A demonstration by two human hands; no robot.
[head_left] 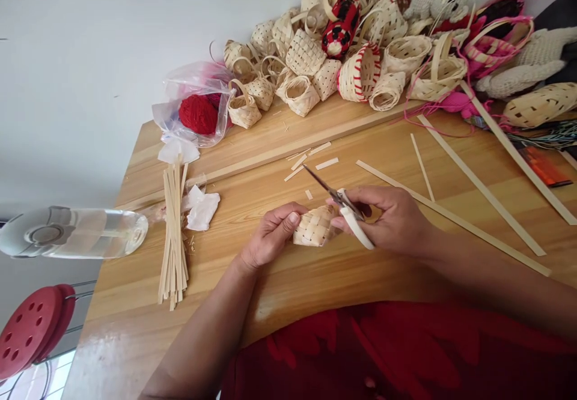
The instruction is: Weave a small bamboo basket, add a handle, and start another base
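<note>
A small woven basket (314, 227) of pale flat strips is held just above the wooden table. My left hand (276, 232) is closed on its left side, thumb on the weave. In my right hand (391, 215) is a pair of scissors (356, 223) with white handles, its blades pointing up and left past the basket. Some fingertips of that hand also touch the basket's right edge. The blades look nearly closed. Short cut strip pieces (327, 164) lie on the table beyond the blades.
Many small woven baskets (305, 53) crowd the table's back, with crocheted toys. A bundle of strips (174, 238) lies left, near a clear bottle (90, 232) and a bag with red yarn (198, 113). Long strips (487, 187) lie at right. Red stools (29, 331) stand lower left.
</note>
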